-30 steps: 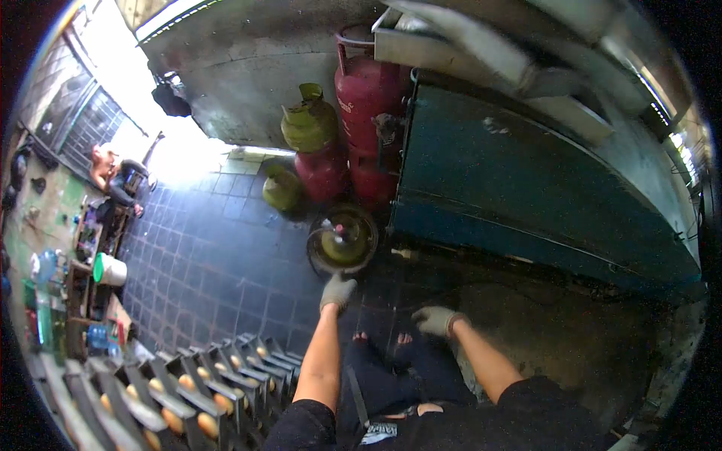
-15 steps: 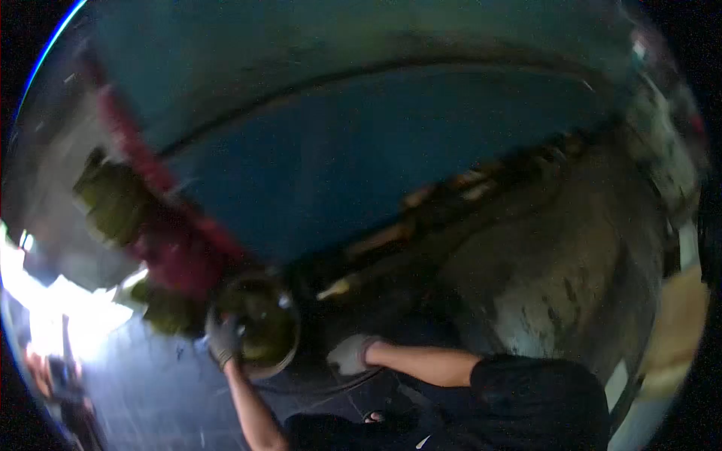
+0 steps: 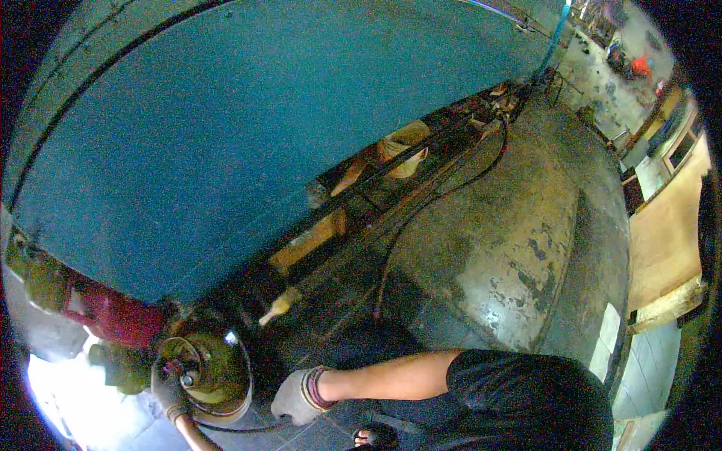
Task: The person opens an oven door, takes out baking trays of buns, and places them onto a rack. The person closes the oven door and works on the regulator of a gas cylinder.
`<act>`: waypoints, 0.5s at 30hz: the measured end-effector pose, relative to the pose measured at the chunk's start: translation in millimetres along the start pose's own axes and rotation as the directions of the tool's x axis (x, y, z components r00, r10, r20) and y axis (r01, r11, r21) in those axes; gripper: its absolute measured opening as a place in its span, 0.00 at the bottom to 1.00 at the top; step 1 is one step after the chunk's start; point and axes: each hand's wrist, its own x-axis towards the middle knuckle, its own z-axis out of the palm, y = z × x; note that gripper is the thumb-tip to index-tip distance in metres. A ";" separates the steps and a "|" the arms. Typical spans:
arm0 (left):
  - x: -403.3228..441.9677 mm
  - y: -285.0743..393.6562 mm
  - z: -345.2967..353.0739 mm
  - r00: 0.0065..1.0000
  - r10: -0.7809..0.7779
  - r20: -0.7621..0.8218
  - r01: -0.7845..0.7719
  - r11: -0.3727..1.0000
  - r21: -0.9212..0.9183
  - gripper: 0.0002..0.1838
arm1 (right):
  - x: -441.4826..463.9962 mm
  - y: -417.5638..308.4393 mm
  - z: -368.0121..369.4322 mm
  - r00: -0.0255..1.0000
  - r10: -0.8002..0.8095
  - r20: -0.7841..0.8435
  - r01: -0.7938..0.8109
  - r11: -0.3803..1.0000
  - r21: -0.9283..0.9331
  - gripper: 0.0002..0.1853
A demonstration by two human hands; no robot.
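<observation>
A greenish gas cylinder (image 3: 237, 372) with a round collar and a valve (image 3: 187, 380) on top stands at the lower left. My left hand (image 3: 167, 387), in a grey work glove, is at the left side of the collar, its fingers curled around the rim by the valve. A dark hose (image 3: 241, 430) runs from the cylinder's base towards my right hand. Right of the cylinder, my right hand (image 3: 299, 396), gloved too, hangs with curled fingers. Whatever it may hold is hidden by the glove.
A large blue panel (image 3: 248, 150) rises in front. Along its foot lie a bucket (image 3: 406, 154), boards (image 3: 308, 242) and a small pale yellow object (image 3: 280, 307). Another hose (image 3: 410, 218) crosses the stained floor (image 3: 519, 286). Plywood (image 3: 665, 233) leans at the right.
The view has swung and sharpened. The cylinder and my left hand appear further left and lower. My right hand has shifted left and down, closer to the cylinder. My left hand stays at the collar.
</observation>
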 end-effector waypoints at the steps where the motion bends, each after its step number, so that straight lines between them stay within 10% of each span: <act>1: -1.4 14.7 -5.4 0.998 -0.062 0.034 0.061 0.998 0.034 0.20 | 0.1 2.3 -1.7 1.000 0.026 0.007 -0.026 0.999 -0.019 0.23; 5: -1.2 33.6 -11.3 0.995 -0.040 0.092 0.012 0.958 0.288 0.22 | -7.0 1.9 -14.4 0.996 0.074 0.045 -0.072 0.996 -0.055 0.24; 15: 5.3 21.5 -10.3 0.977 -0.004 0.212 -0.021 0.994 0.111 0.31 | -6.2 1.5 -16.2 0.995 0.068 0.072 -0.064 0.996 -0.056 0.25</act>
